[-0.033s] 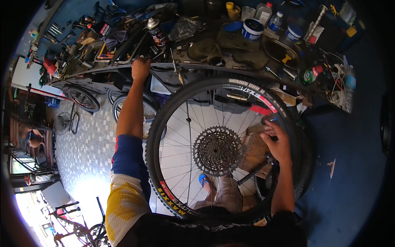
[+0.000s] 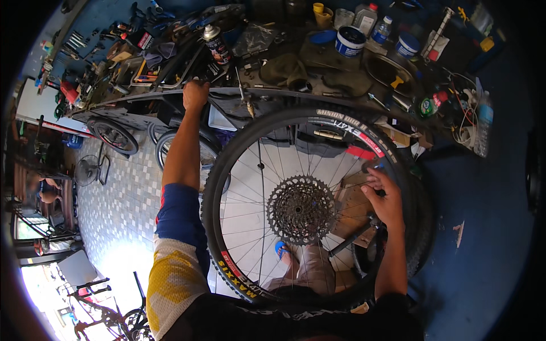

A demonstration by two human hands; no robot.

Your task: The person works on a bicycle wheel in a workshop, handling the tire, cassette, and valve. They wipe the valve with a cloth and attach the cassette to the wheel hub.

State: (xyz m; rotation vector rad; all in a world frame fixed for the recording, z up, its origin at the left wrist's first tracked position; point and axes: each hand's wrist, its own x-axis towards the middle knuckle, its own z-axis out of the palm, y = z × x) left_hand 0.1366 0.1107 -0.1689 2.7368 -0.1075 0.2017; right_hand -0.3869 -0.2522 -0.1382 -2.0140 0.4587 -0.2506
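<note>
Gripping the rim side of the big black knobby-tyred bicycle wheel (image 2: 239,165), the right hand (image 2: 385,198) is curling its fingers over the tyre at about three o'clock on the wheel. Left hand (image 2: 195,94) is reaching out to eleven o'clock, closing over the edge of the cluttered dark workbench (image 2: 296,94); whether it is clasping anything small there, cannot tell. Wheel is standing upright against the person's lap, its dark toothed metal cassette (image 2: 300,209) facing up at centre. Spray can with black label (image 2: 217,44) is standing on the bench, just past the left hand. Blue-lidded white tub (image 2: 349,41) is sitting at one o'clock.
</note>
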